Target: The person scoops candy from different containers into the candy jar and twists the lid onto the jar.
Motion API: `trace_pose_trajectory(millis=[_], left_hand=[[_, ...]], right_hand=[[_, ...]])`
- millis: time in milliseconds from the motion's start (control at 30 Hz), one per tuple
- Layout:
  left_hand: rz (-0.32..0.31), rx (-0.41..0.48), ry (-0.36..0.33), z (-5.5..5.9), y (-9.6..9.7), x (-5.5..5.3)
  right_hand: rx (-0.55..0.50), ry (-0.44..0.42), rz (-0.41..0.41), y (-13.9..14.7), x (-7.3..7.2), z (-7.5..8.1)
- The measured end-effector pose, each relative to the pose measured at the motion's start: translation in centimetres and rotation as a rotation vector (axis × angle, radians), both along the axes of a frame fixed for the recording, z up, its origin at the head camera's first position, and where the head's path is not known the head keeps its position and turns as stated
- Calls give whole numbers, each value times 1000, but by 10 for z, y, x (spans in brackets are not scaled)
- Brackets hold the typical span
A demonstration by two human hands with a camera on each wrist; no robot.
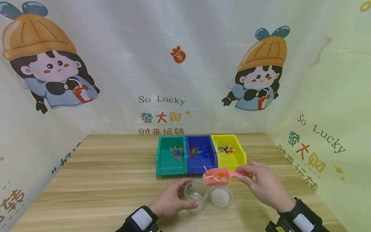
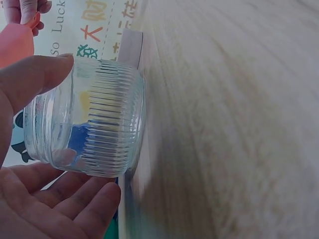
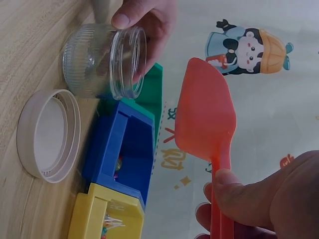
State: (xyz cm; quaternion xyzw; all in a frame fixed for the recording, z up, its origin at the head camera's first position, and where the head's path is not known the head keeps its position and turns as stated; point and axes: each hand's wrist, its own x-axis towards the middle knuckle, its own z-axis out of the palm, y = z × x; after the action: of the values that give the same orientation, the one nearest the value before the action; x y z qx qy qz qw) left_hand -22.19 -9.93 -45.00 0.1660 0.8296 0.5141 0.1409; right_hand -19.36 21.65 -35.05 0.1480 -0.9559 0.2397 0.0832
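My left hand (image 1: 171, 199) holds a ribbed clear glass jar (image 2: 109, 119) that stands uncovered on the table, thumb on one side and fingers round the other. Nothing shows inside the jar. My right hand (image 1: 265, 183) grips the handle of a pink scoop (image 1: 215, 177), which is raised just beyond the jar's right rim. Several lollipops with white sticks (image 1: 213, 176) lie in the scoop, an orange one among them. From the right wrist view the scoop's underside (image 3: 204, 109) hides its load. A round whitish lid (image 1: 221, 197) lies on the table right of the jar.
Behind the jar stand three joined bins: a green one (image 1: 171, 169) and a yellow one (image 1: 239, 158) with lollipops, and a blue one (image 1: 203, 167) between them with small colored pieces. A printed cloth (image 1: 203, 64) encloses the wooden table (image 1: 110, 180) at back and sides.
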Motion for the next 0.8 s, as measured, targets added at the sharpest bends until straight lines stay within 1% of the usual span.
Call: trace_pose_trajectory(millis=[100,233,433,533,667,800], left_hand=[[3,-6,1,0,0,0],[7,-11,-6,1,1,0],[2,-12,-3,2,0,-1],[3,-18,-2,1,0,-1],[2,-21,-4,1,0,-2],[-2,-11,-22,2,0,-2]], right_hand=[[10,8,2,-2,1,-1],[33,43,6,-4,3,-2],[72,81,19,-9,3,0],[94,118,29,-12,2,0],[127,195,44,-16,2,0],[154,239,47,-19,3,0]])
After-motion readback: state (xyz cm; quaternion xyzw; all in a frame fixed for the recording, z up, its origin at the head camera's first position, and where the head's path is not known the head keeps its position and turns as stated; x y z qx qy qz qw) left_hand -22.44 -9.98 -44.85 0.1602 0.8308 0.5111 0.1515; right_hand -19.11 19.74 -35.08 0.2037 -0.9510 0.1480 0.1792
